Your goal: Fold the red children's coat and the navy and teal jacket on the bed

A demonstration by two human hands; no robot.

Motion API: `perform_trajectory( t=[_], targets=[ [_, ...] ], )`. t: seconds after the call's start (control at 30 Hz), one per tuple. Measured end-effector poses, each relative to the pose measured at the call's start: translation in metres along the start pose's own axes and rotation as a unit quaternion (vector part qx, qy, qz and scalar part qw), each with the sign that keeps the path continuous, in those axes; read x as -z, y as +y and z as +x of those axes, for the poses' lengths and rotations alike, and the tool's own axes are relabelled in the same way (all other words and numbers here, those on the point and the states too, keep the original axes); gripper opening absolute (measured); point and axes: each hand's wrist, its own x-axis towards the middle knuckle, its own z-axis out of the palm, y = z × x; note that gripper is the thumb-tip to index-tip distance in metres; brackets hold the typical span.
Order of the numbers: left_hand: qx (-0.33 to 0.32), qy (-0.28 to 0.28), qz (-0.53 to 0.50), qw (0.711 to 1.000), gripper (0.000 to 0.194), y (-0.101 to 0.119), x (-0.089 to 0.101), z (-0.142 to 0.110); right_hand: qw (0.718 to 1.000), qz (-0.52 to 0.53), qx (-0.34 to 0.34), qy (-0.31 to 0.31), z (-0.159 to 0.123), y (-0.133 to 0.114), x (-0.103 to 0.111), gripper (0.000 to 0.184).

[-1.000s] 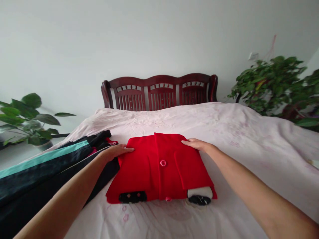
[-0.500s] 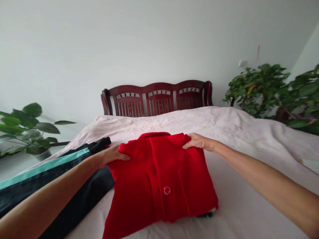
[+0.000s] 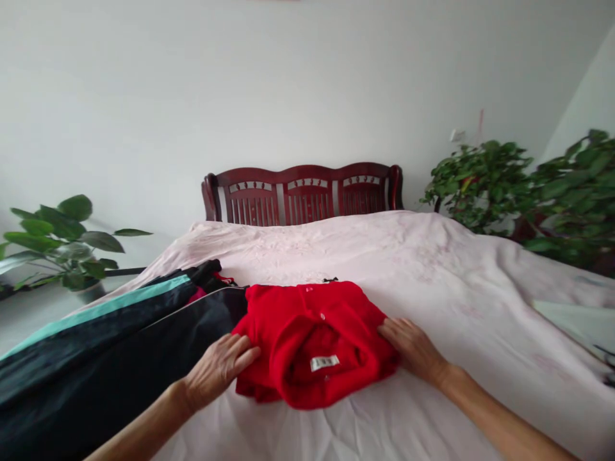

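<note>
My left hand [image 3: 218, 371] and right hand [image 3: 413, 349] lie open, fingers spread, against opposite sides of the red garment [image 3: 312, 346] bunched between them, white label [image 3: 325, 363] showing. It rests on the pink bedcover [image 3: 432, 269], touching dark striped clothing [image 3: 120, 339] at left, with the wooden headboard [image 3: 302, 195] far beyond.

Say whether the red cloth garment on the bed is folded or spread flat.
Folded: the red cloth garment forms a compact bundle with a white label showing, between the left hand and right hand.

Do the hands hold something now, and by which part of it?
Nothing seems gripped: the left hand and right hand rest open against opposite sides of the bundled red garment.
</note>
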Motion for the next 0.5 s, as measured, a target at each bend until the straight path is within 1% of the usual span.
perform_trajectory(
  t=[0.03,0.07,0.1,0.17,0.2,0.23,0.27,0.3,0.33,0.37,0.4,0.43,0.47,0.5],
  targets=[
    [-0.001,-0.016,-0.009,1.0,0.033,0.007,-0.005,-0.006,1.0,0.016,-0.009,-0.018,-0.008,-0.003,-0.004,0.03],
    [0.006,-0.031,-0.022,0.999,0.036,0.012,-0.005,-0.009,0.999,0.031,-0.021,-0.039,-0.012,-0.005,-0.003,0.033],
    [0.019,-0.045,-0.039,0.998,0.039,0.015,0.0,-0.009,0.997,0.043,-0.038,-0.058,-0.011,-0.007,0.003,0.036],
    [0.055,-0.081,-0.102,0.99,0.051,0.016,0.019,-0.003,0.992,0.062,-0.078,-0.08,0.001,-0.009,0.023,0.038],
    [0.072,-0.112,-0.152,0.979,0.056,0.014,0.03,0.003,0.99,0.072,-0.1,-0.071,0.01,-0.011,0.032,0.038],
    [0.089,-0.152,-0.213,0.961,0.059,0.01,0.04,0.01,0.988,0.085,-0.123,-0.049,0.019,-0.014,0.04,0.038],
    [0.108,-0.188,-0.275,0.937,0.058,0.004,0.047,0.019,0.984,0.099,-0.145,-0.02,0.028,-0.019,0.043,0.037],
    [0.135,-0.203,-0.328,0.913,0.052,-0.004,0.051,0.028,0.98,0.117,-0.161,0.008,0.036,-0.025,0.043,0.035],
    [0.172,-0.195,-0.365,0.894,0.045,-0.014,0.052,0.037,0.975,0.141,-0.17,0.024,0.041,-0.032,0.039,0.032],
    [0.218,-0.163,-0.383,0.883,0.036,-0.024,0.048,0.047,0.97,0.166,-0.176,0.027,0.044,-0.04,0.032,0.031],
    [0.267,-0.113,-0.382,0.877,0.029,-0.035,0.041,0.056,0.964,0.191,-0.182,0.021,0.044,-0.048,0.023,0.031],
    [0.312,-0.061,-0.37,0.873,0.026,-0.046,0.032,0.065,0.958,0.216,-0.19,0.009,0.041,-0.056,0.015,0.033],
    [0.347,-0.023,-0.357,0.867,0.032,-0.056,0.021,0.074,0.949,0.241,-0.205,0.004,0.036,-0.062,0.007,0.035],
    [0.372,0.0,-0.348,0.86,0.042,-0.065,0.011,0.081,0.937,0.264,-0.228,0.013,0.028,-0.069,0.001,0.037]
  ],
)
